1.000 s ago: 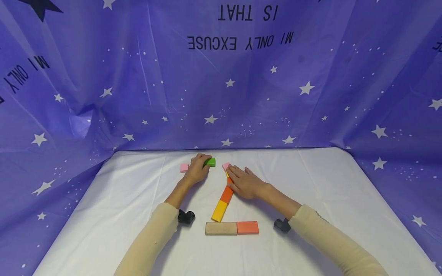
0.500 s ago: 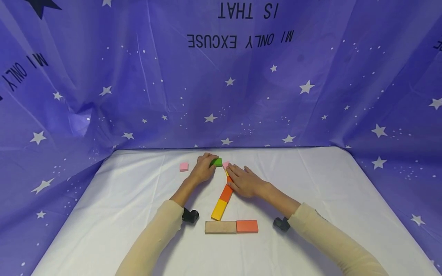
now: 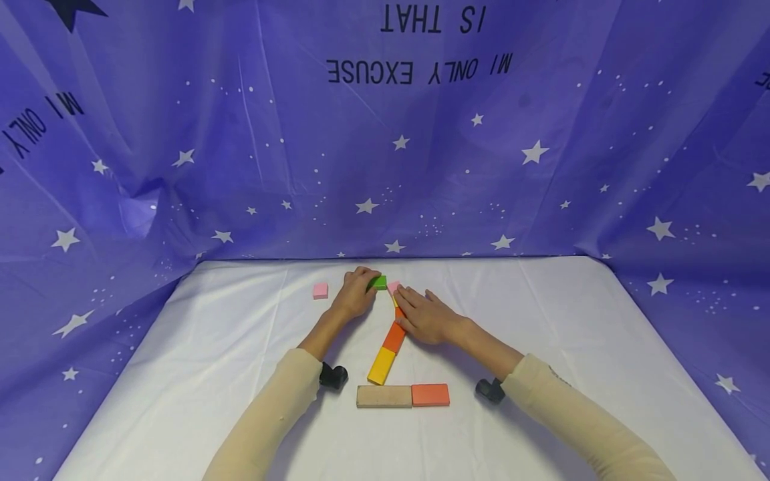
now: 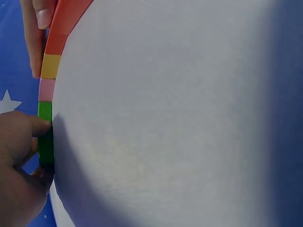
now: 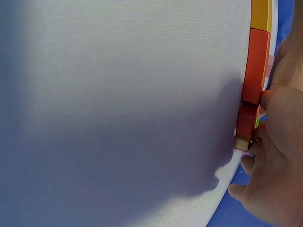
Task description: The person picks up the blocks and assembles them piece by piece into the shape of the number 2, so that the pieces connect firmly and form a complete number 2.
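Observation:
My left hand (image 3: 355, 294) pinches a green block (image 4: 45, 142) between thumb and fingers near the table's far edge. The block's right end meets a small pink block (image 3: 394, 287). From the pink one, a row bends toward me through a small yellow block (image 4: 50, 66), orange-red blocks (image 3: 394, 338) and a longer yellow block (image 3: 381, 366). My right hand (image 3: 430, 318) lies with extended fingers along the row's right side, fingertips at the pink and small yellow blocks. It partly covers the upper row in the head view.
A second pink block (image 3: 321, 291) lies by itself left of my left hand. Closer to me, a plain wood block (image 3: 383, 397) and a coral-red block (image 3: 430, 395) sit end to end. A purple star-printed cloth (image 3: 391, 167) rises behind the white table (image 3: 511, 427).
My left hand has slid the green block rightward, closing the gap to the pink block, then stayed put over the last half second. My right hand keeps its place.

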{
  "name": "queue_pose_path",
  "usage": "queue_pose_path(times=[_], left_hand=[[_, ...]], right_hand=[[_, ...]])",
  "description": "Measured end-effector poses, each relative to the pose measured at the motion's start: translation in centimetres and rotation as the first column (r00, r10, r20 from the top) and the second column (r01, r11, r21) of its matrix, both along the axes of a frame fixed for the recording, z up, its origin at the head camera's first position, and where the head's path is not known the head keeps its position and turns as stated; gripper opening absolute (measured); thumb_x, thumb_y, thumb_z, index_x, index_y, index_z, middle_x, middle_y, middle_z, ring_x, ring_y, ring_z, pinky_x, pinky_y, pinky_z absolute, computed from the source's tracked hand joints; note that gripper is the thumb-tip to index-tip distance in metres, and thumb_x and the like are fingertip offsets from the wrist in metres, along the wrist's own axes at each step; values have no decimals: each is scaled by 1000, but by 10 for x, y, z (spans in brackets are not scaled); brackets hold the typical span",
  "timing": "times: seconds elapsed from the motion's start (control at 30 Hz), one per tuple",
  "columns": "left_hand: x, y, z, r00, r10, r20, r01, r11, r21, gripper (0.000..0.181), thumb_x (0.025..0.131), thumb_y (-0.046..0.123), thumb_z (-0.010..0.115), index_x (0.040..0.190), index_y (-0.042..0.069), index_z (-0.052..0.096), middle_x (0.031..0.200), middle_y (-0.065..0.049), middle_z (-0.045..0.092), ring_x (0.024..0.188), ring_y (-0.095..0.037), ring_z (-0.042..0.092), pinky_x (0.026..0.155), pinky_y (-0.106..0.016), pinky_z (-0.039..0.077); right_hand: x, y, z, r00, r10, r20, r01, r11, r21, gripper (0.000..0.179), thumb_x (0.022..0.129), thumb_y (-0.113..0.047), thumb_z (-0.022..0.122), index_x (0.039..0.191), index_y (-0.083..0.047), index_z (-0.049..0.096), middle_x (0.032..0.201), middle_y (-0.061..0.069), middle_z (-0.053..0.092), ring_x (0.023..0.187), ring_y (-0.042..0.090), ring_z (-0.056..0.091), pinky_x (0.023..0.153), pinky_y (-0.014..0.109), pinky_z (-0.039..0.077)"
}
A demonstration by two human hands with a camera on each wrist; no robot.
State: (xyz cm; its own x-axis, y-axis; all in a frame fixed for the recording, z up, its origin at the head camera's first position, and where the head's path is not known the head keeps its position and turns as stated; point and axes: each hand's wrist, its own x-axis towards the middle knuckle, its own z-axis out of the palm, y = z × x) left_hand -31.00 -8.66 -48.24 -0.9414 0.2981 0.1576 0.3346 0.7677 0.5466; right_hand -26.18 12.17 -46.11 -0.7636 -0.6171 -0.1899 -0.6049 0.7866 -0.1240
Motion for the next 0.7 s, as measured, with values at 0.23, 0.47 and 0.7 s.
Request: queue_pose_path(times=[0.23,0.47,0.7], left_hand=[[-2,1,-1,1000,9,-9,-9,1000,-8,37,97,4,60,133,2,61,130,-19,56,116,-41,49,100,-47,44],[-2,3,1,1000,22,6,-22,1000,-13,38,97,4,60,135,3,61,132,-19,56,117,-41,48,100,-46,44],[-2,3,1,1000,25,-6,-25,1000,-15,38,96,4,61,134,3,61,132,-19,56,117,-41,49,100,-46,44]], right_hand=[[1,0,2,1000,0,-3,0,1000,3,65,108,-43,33,159,-5,18,165,11,15,150,25,18,119,55,18],[2,-1,4,1000,0,-6,0,1000,4,64,108,-41,35,159,-5,20,165,11,16,150,25,18,119,55,18],[0,-1,3,1000,-4,-4,4,1000,26,65,108,-43,33,160,-6,17,165,10,14,150,24,16,119,54,17]])
